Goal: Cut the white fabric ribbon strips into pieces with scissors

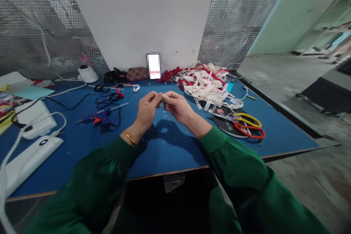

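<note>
My left hand (148, 109) and my right hand (177, 106) meet fingertip to fingertip above the middle of the blue table (175, 153). Both are closed in a pinch, thumbs against the curled index fingers. Whatever lies between them is too small and too covered to name. A blue glue gun (102, 116) rests on its side to the left of my left hand. Right of my right hand, scissors (248, 124) with one yellow and one red handle lie on a round black mat (226, 126).
Cream and red ribbon strips (203, 82) are heaped at the back right. A phone (154, 65) leans on the white board (148, 25), beside a brown checked pouch (136, 74). White power strips (33, 161) and cables run along the left. The table's front edge is near my forearms.
</note>
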Demonstrator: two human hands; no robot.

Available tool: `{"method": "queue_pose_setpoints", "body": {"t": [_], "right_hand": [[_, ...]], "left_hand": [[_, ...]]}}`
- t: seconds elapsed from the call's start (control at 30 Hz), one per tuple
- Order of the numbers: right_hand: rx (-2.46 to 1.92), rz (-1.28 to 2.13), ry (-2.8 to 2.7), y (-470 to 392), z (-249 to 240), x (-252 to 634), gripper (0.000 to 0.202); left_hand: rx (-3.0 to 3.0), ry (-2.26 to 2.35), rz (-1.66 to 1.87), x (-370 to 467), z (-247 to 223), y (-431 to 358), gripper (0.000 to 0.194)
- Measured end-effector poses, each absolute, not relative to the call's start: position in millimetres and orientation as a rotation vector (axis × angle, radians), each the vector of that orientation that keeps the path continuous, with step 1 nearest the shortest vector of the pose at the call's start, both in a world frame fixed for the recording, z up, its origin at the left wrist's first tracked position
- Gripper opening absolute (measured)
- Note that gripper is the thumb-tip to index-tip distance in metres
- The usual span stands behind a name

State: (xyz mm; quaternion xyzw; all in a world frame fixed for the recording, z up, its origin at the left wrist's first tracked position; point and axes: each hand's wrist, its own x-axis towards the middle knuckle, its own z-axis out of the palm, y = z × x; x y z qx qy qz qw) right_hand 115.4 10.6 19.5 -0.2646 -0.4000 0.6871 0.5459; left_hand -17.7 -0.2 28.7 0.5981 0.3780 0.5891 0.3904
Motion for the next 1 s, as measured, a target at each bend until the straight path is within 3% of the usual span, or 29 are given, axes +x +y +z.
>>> {"method": "queue_pose_setpoints", "body": {"t": [0.73,1.0], "right_hand": [[-0.694,1.532,-0.939,15.8,14.0,115.7,0.029],[-0.618,1.736,-0.917,15.5,16.4,119.3,0.035]], "left_hand": [[1.659,1.081,1.509,-17.1,20.1,0.9,0.042],[1.641,1.000,1.457,-21.0,28.0,-1.4,0.035]]}}
